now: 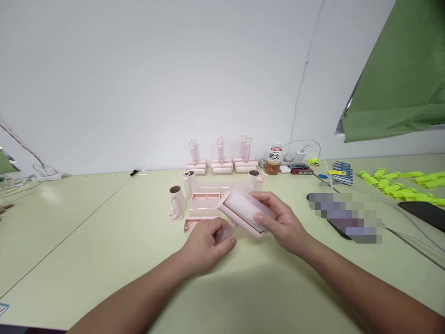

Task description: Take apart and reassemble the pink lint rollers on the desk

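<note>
My right hand [281,222] is wrapped round a pale pink lint roller [245,208] with a white roll inside, tilted above the table. Below its left end, my left hand [208,246] is closed on a translucent pink handle [227,232]; whether it joins the roller is hidden by my fingers. Just behind my hands lie an open pink roller case [206,197] and a pink shell half [193,225] with a round cutout. White paper rolls [176,199] with brown cores stand nearby, and a small pink handle piece [176,208] leans by the left one.
Three pink lint rollers [221,168] with raised handles line the wall. To their right are a drink bottle [274,160], a dark red box [301,170] and white cables. Farther right lie a blurred-out phone-like object [342,218], neon yellow pieces [392,188] and a black phone [424,213].
</note>
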The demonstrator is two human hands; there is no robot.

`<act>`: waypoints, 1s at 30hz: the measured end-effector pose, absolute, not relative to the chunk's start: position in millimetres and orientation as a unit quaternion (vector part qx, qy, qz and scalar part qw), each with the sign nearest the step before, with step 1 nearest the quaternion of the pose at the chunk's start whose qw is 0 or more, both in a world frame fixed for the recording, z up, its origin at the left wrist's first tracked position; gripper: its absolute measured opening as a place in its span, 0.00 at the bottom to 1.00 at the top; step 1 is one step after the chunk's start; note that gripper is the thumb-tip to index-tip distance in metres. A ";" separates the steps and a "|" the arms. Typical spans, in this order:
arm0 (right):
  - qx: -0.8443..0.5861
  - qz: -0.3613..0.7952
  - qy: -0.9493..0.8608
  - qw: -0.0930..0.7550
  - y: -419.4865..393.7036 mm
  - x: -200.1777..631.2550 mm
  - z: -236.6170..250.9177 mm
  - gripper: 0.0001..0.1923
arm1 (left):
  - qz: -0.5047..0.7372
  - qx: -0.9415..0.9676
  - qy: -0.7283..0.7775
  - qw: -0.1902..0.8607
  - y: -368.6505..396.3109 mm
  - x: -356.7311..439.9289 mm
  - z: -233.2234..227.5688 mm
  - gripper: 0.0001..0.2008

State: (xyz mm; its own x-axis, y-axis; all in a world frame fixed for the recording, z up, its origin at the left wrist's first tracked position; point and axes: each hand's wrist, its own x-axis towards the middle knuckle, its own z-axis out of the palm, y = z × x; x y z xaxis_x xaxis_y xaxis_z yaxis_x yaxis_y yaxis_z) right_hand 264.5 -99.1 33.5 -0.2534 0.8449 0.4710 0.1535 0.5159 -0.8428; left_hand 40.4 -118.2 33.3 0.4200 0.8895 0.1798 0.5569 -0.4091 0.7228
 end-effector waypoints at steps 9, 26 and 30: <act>-0.358 0.369 -0.733 0.445 -102.1 261.2 35.4 0.24 | 0.317 0.723 0.467 0.399 -117.8 42.2 31.1 0.11; -0.331 0.741 -0.257 0.524 -98.9 255.2 41.5 0.06 | 0.309 0.763 0.567 -0.024 14.1 7.5 171.4 0.15; -0.321 0.751 -0.245 0.522 -99.9 252.2 35.8 0.07 | 0.161 0.723 0.667 -0.083 108.8 3.6 185.4 0.22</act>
